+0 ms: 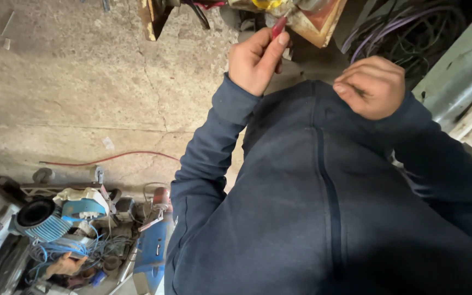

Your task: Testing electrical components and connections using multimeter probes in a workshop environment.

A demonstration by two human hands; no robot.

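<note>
The left hand [255,60] pinches a slim red-handled tool [278,26], probably a small screwdriver or pliers grip, between thumb and curled fingers, with the red tip poking out above the knuckles. Beside it, the right hand [371,87] is balled into a loose fist; whether it holds anything I cannot tell. Both wrists come out of dark blue sweatshirt sleeves [323,207] that fill the lower view.

Judging by its size, the tool looks light and rigid, its plastic handle offering a fair grip; the handle is the sensible place to hold it. Its working end is hidden.

Just beyond the grip sits a worn wooden block [318,22] with a yellow part on top. Past the right hand lies a tangle of purple and grey cables [405,27]. Away from the left hand stretches cracked, dusty concrete floor [72,93], crossed by a thin red wire [110,159]. Well below that, a heap of scrap electrical parts with blue wiring [77,229] is piled up.
</note>
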